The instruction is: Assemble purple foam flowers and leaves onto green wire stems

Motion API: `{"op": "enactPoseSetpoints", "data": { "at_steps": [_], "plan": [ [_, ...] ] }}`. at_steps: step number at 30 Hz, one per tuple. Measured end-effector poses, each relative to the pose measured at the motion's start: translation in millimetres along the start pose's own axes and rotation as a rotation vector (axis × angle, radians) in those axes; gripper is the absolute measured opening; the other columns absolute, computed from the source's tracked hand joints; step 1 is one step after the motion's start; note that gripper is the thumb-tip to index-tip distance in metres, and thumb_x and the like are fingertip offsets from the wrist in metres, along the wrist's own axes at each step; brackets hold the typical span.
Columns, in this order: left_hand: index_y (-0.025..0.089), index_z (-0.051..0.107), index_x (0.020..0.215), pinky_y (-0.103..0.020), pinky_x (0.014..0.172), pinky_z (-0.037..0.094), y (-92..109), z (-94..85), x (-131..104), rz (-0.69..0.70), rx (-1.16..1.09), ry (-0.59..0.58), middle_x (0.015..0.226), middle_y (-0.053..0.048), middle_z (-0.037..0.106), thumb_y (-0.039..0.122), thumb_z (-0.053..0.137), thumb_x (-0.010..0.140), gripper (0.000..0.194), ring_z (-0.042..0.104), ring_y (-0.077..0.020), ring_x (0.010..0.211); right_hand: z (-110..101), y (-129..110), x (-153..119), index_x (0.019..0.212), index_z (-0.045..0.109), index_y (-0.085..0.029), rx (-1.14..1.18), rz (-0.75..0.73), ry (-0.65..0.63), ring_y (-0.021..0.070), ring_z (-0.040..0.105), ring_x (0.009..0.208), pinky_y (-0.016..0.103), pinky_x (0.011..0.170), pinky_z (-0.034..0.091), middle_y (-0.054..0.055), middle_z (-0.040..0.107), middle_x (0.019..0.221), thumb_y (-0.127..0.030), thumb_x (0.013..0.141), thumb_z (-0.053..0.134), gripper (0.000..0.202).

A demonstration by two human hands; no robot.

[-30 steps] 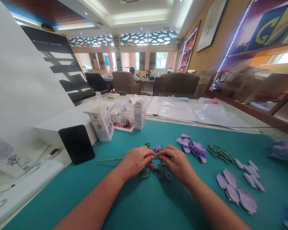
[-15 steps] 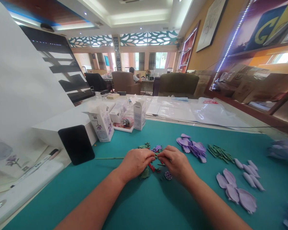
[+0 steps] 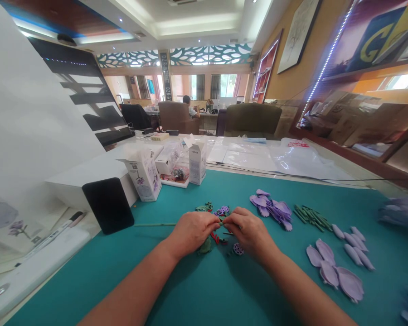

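Both hands pinching tiny green bits over a teal mat, pic rundown

OK quick desc bc I'm short on time. L hand (image 3: 194, 232) has its fingers curled in & is gripping a long green stem (image 3: 153, 224), which sticks out to the left, roughly flat, w/ its far end right by the lower edge of a black panel (image 3: 108, 206). R hand (image 3: 248, 226) is thumb-to-finger closed on a small green bit (image 3: 221, 222), nearly tip to tip w/ the other hand. Can't tell if that bit is part of the stem, too small tbh.

Around & under the fingers: purple wheel pieces (image 3: 221, 210) just behind, another purple wheel (image 3: 238, 249) in front of the R wrist side, red pieces (image 3: 215, 237) in the gap, plus a green leaf piece (image 3: 206, 246) partly hidden by the L hand.

Off to the right on the teal mat (image 3: 245, 299): a heap of purple petals (image 3: 274, 210), then short green sticks (image 3: 313, 217), pale purple buds (image 3: 357, 246), & some big flat petals (image 3: 335, 271) nearer the R forearm.

Back left there's an open flower-print box (image 3: 144, 176) & a slimmer white box (image 3: 197, 163), both upright. Way back, a person (image 3: 191, 110) sits by a brown chair (image 3: 177, 118).
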State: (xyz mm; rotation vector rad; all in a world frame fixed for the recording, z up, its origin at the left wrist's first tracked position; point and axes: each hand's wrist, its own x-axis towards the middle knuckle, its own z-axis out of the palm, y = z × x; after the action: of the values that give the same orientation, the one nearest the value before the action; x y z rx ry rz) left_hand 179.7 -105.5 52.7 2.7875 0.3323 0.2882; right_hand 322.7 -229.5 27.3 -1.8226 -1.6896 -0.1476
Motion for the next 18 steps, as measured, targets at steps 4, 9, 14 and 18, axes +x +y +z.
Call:
{"op": "enactPoseSetpoints", "data": {
  "at_steps": [4, 9, 14, 18],
  "plan": [
    [0.023, 0.067, 0.095, -0.024, 0.067, 0.041, 0.7, -0.2, -0.1, 0.001, 0.002, -0.011, 0.091, -0.001, 0.071, 0.031, 0.043, 0.093, 0.025, 0.063, -0.0165, 0.082, -0.1, 1.1, -0.1, 0.079, 0.067, -0.021, 0.002, 0.030, -0.028, 0.0150, 0.058, 0.071, 0.023, 0.063, 0.044, 0.003, 0.060, 0.075, -0.016, 0.084, 0.053, 0.016],
    [0.022, 0.067, 0.094, -0.024, 0.065, 0.040, 1.8, 0.2, -0.4, 0.007, 0.011, -0.022, 0.090, -0.001, 0.071, 0.031, 0.043, 0.093, 0.025, 0.063, -0.0164, 0.081, 0.9, 3.1, -0.7, 0.078, 0.068, -0.022, 0.013, 0.038, -0.039, 0.0140, 0.058, 0.069, 0.022, 0.061, 0.043, 0.002, 0.059, 0.074, -0.017, 0.083, 0.056, 0.014],
    [0.022, 0.067, 0.093, -0.024, 0.065, 0.040, 2.0, 1.5, -0.2, 0.029, 0.017, -0.028, 0.089, -0.001, 0.071, 0.031, 0.044, 0.093, 0.025, 0.063, -0.0164, 0.081, 1.7, 2.4, -1.0, 0.076, 0.069, -0.021, 0.011, 0.074, -0.071, 0.0132, 0.057, 0.064, 0.022, 0.058, 0.041, 0.001, 0.058, 0.071, -0.017, 0.082, 0.058, 0.013],
    [0.022, 0.068, 0.094, -0.024, 0.066, 0.041, 2.1, 0.9, 0.1, 0.013, -0.018, -0.030, 0.090, -0.001, 0.072, 0.032, 0.043, 0.092, 0.026, 0.063, -0.0166, 0.081, 1.3, 2.3, -0.1, 0.077, 0.069, -0.021, 0.063, 0.072, -0.072, 0.0135, 0.058, 0.067, 0.022, 0.060, 0.043, 0.001, 0.058, 0.072, -0.017, 0.082, 0.057, 0.013]
  ]
}}
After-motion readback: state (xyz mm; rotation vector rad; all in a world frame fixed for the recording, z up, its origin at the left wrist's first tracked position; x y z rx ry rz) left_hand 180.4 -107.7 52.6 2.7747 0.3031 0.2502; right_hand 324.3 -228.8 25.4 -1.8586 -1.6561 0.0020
